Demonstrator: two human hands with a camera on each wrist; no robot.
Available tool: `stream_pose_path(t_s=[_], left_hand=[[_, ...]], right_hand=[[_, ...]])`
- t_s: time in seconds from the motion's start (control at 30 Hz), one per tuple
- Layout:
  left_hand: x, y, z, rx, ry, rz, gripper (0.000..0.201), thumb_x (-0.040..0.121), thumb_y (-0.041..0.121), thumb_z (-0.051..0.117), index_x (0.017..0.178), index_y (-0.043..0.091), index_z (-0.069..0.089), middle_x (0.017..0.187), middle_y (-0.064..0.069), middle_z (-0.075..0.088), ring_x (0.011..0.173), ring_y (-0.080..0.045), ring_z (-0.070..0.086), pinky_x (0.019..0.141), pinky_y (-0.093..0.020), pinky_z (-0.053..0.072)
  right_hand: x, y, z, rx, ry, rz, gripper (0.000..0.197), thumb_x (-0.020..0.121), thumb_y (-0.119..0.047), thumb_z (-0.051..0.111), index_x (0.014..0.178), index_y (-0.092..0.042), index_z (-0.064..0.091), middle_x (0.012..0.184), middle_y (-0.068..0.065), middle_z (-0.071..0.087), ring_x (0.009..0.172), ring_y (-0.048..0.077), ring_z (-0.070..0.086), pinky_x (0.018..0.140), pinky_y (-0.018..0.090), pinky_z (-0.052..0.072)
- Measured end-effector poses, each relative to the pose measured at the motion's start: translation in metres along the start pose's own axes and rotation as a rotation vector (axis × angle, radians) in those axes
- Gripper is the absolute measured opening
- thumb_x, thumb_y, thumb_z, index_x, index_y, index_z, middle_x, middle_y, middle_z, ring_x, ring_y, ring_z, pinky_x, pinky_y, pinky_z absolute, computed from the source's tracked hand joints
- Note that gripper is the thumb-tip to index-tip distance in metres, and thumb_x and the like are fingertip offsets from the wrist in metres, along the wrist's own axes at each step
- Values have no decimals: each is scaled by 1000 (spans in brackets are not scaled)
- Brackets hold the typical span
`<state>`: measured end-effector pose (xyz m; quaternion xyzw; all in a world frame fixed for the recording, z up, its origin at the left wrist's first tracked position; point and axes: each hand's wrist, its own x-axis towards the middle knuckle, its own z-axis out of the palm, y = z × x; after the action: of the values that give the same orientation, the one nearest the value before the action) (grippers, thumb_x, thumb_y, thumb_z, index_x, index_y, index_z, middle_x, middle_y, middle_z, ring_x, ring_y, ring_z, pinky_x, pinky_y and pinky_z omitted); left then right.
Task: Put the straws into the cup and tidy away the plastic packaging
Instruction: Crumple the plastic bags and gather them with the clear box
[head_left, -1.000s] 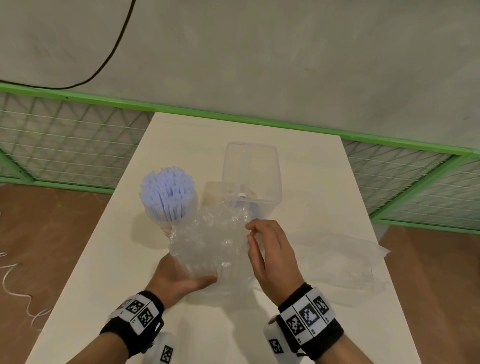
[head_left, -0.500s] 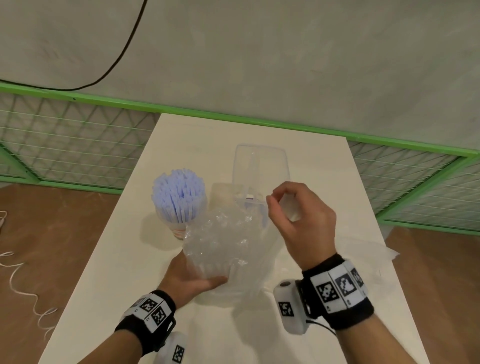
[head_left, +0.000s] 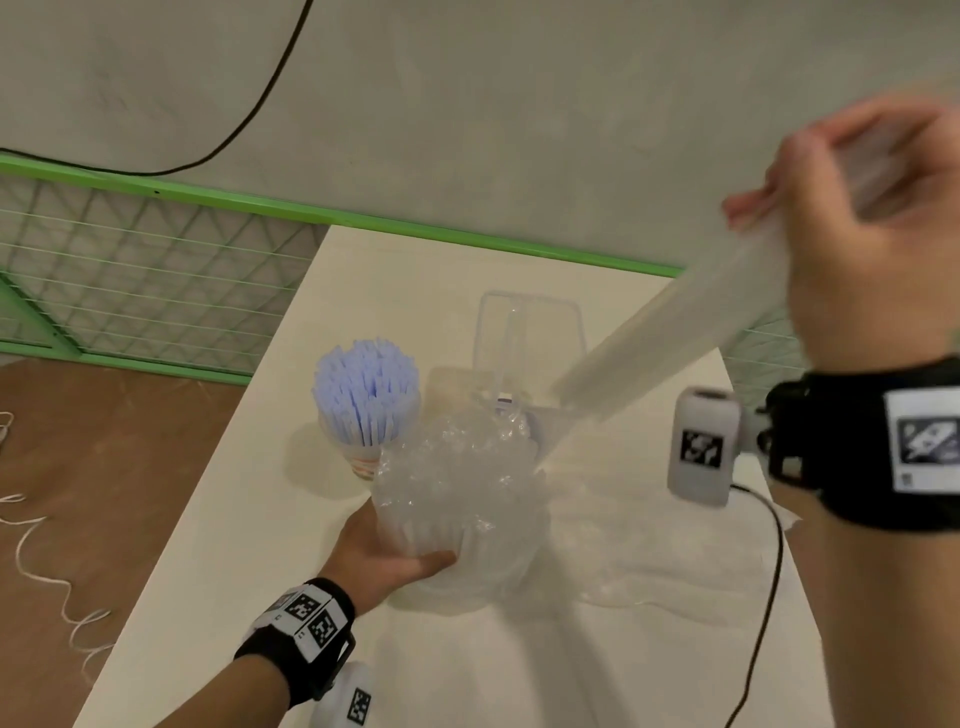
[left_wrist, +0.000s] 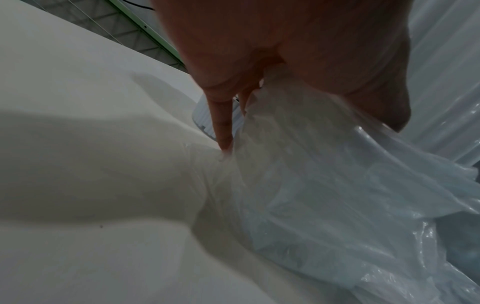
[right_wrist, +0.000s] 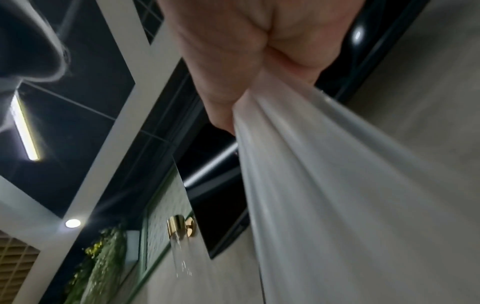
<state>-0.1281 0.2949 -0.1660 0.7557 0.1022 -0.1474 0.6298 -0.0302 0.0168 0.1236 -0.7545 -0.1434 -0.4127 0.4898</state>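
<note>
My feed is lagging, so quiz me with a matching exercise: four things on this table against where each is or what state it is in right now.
Things:
1. blue straws
2. crumpled plastic bag
3. white straw bundle
4. clear container

States:
A. pulled up by the right hand
B. standing empty behind the bag
C. held at its base by the left hand
D. upright in a cup

Pairs: 1-D, 2-C, 3-A, 4-B

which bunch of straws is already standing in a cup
The pale blue straws, upright in the cup left of the packaging. The clear bundle is in the air in the right hand.
</note>
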Motion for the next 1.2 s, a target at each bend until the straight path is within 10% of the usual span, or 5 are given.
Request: stream_pose_path(t_s=[0.43,0.57,0.83,1.03,1.2], left_hand=[[1,-3,-2,-5,-21,33,81,46,42,99,118,30,64,111,12,73,106,-7,68,100,-43,52],[1,-3,-1,4,-16,42,81,46,42,99,118,33,63,112,15,73,107,-5,68,100,-41,52],[3,-7,-1,-20,-10,27,87,40,46,99,118,32,63,111,12,73,106,-9,68,99,-44,52],[4,-7,-1,7,-12,41,89,39,50,98,118,32,62,111,14,73,106,-5,68,100,-41,52],[1,-6,-1,0,4,32,88,38,48,98,117,33,63,109,16,73,104,-3,68,100,-39,52]], right_hand=[[-6,126,87,-298,-520,243,12,95,-33,59,98,-22,64,85,-3,73,71,7,65,72,29,54],[-22,139,87,-436,-910,374,42,99,-53,44,133,-32,54,138,-5,57,124,15,52,105,28,36],[-51,84,40,-210,-878,153,45,78,9,48,107,-23,62,100,-4,70,87,13,70,81,24,54],[-130,55,10,-213,-1213,237,75,77,-25,72,143,-33,39,139,-14,49,119,1,51,99,18,44],[-168,59,21,-120,-1040,263,71,79,-28,73,140,-32,38,132,-17,53,120,1,51,101,26,45]])
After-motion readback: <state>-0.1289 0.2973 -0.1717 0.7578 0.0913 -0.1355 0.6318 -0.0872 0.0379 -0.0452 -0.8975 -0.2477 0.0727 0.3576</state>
